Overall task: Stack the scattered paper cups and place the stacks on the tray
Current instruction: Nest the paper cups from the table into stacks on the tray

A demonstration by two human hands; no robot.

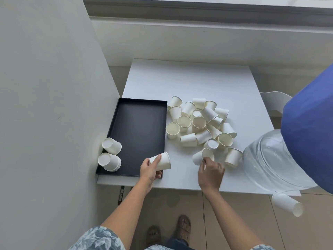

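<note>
Nesting cleanly means left hand (pixel 151 170) clamped on its cup (pixel 161 161), right hand (pixel 210 173) pinching the tipped cup (pixel 202 156), rims aligned.

the small cream paper cups (pixel 198 123) look matt and smooth, with thin rolled rims. the flat black rectangular tray (pixel 140 130) has a dull, satin finish, plastic or coated metal, i cannot tell which. the white bench (pixel 189 80) is smooth and matt. the clear plastic water bottle (pixel 266 165) is glossy, its blue cover (pixel 310 127) cloth-like.
</note>
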